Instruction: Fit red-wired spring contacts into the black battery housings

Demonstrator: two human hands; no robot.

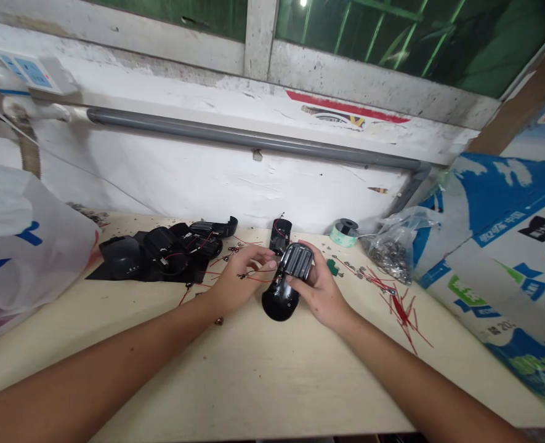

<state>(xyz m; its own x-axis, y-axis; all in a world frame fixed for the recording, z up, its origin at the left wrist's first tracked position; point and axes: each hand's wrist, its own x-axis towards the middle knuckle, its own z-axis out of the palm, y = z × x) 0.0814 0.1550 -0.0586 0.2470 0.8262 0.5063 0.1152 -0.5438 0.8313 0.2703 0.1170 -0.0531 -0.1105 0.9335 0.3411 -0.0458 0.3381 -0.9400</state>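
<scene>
My right hand (322,290) grips a black plastic battery housing (280,300), its thumb on the near face and the fingers behind the edge. The housing is tilted, with a ribbed battery compartment (297,261) at the top and a glossy rounded end below. Close to its left side is my left hand (242,277), fingers curled and thumb near the index finger; whatever lies between them is too small to make out. A thin red wire (259,272) runs from the housing across the left hand. Just behind stands another black housing (280,232) with wires.
Several black housings (161,246) lie on a black sheet (101,272) at left. Red wires (404,314) and small metal parts are scattered at right, near a tape roll (343,232) and a bag of metal parts (390,249). A white bag (27,240) and a blue-white package (498,246) flank the table.
</scene>
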